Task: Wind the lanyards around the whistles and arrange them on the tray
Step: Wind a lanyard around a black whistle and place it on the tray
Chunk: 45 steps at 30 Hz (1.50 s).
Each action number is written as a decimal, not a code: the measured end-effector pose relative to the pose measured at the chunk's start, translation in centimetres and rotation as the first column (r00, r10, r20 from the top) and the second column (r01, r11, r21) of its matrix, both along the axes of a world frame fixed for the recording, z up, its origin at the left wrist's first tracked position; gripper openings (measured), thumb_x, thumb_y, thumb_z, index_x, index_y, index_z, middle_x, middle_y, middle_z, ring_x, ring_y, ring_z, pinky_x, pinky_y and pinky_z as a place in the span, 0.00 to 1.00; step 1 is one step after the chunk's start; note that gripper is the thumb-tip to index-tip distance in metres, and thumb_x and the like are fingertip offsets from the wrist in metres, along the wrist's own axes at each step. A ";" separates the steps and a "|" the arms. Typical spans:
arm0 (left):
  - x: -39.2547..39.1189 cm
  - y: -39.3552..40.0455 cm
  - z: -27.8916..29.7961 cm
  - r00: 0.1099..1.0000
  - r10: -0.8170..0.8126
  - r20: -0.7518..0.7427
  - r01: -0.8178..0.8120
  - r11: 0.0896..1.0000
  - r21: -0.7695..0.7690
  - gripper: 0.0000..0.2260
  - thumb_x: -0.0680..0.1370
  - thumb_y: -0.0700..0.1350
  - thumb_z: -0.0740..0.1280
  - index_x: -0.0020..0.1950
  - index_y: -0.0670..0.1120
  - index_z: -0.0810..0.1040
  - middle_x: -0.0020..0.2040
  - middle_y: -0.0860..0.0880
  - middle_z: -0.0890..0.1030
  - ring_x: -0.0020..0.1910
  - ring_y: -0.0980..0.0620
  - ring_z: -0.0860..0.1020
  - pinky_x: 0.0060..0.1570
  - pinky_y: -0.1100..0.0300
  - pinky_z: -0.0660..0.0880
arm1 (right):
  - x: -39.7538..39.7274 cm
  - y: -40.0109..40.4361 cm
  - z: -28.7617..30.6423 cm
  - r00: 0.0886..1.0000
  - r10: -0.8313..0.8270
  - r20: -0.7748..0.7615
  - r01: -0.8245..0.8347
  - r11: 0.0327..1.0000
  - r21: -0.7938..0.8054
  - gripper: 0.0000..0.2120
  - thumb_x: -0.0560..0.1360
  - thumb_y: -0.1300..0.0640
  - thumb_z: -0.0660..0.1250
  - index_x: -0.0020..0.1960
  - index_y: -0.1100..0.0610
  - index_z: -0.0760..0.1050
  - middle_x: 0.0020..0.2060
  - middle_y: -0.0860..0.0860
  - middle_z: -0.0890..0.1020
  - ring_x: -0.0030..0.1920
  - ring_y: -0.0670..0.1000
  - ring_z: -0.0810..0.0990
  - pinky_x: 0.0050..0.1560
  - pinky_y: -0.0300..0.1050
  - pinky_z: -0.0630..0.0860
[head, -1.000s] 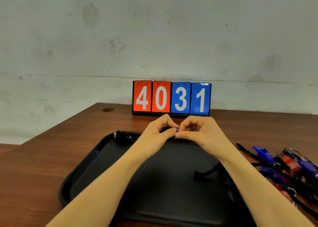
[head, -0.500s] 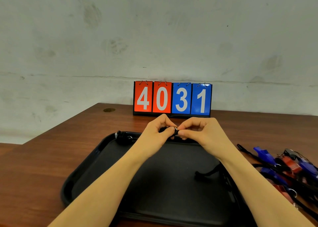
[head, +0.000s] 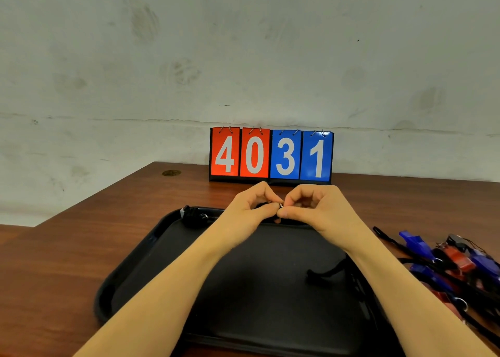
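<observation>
**Hands pinching a whistle over the tray's far edge**

Your tray sits mid-desk. Loose whistles crowd the desk's right edge. Your left hand and right hand both pinch a small black whistle between them.

Black wound whistle in black tray's far-left corner.

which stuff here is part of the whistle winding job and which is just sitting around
Part of the job:
- left hand and right hand, pinching a small dark whistle between them
- black tray
- wound whistle in the tray's far left corner
- pile of blue and red whistles right of the tray

Just lying about:
- scoreboard reading 4031
- wooden table
</observation>
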<state>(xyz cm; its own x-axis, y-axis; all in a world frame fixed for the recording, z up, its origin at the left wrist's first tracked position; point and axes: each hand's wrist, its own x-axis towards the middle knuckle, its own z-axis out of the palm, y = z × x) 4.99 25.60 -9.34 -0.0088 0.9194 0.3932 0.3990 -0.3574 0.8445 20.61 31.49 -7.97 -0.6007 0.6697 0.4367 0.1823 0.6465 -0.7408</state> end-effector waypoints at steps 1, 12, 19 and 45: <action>0.0 0.0 0.0 0.999 -0.025 0.035 0.025 1.000 -0.018 0.04 0.77 0.42 0.63 0.44 0.50 0.74 0.41 0.54 0.80 0.46 0.58 0.79 0.59 0.56 0.72 | 0.0 -0.1 0.1 1.000 -0.001 -0.012 0.002 1.000 0.010 0.02 0.68 0.56 0.72 0.39 0.52 0.79 0.36 0.48 0.82 0.41 0.45 0.80 0.47 0.36 0.77; -0.4 -0.1 -0.1 0.996 -0.044 0.075 0.051 0.994 -0.097 0.03 0.77 0.45 0.64 0.50 0.49 0.74 0.43 0.51 0.81 0.47 0.55 0.80 0.62 0.49 0.72 | 0.1 -0.3 0.1 0.994 0.013 -0.108 -0.016 0.999 -0.032 0.02 0.69 0.58 0.72 0.39 0.52 0.80 0.34 0.47 0.82 0.35 0.42 0.79 0.40 0.32 0.76; -0.5 0.0 0.0 0.999 0.033 -0.029 -0.034 0.998 -0.061 0.02 0.78 0.45 0.63 0.49 0.50 0.73 0.43 0.54 0.80 0.43 0.62 0.79 0.51 0.65 0.73 | 0.4 0.1 0.1 0.997 0.040 -0.060 -0.044 0.997 -0.060 0.03 0.71 0.61 0.70 0.44 0.55 0.81 0.38 0.50 0.83 0.39 0.46 0.82 0.44 0.37 0.79; 0.1 0.2 0.0 0.993 0.106 0.045 -0.101 0.991 -0.091 0.03 0.79 0.45 0.60 0.52 0.50 0.68 0.47 0.50 0.79 0.45 0.58 0.78 0.56 0.59 0.72 | -0.8 0.0 -0.8 0.997 -0.072 -0.040 0.080 0.968 0.237 0.09 0.70 0.61 0.71 0.43 0.49 0.74 0.39 0.44 0.78 0.41 0.43 0.77 0.44 0.32 0.74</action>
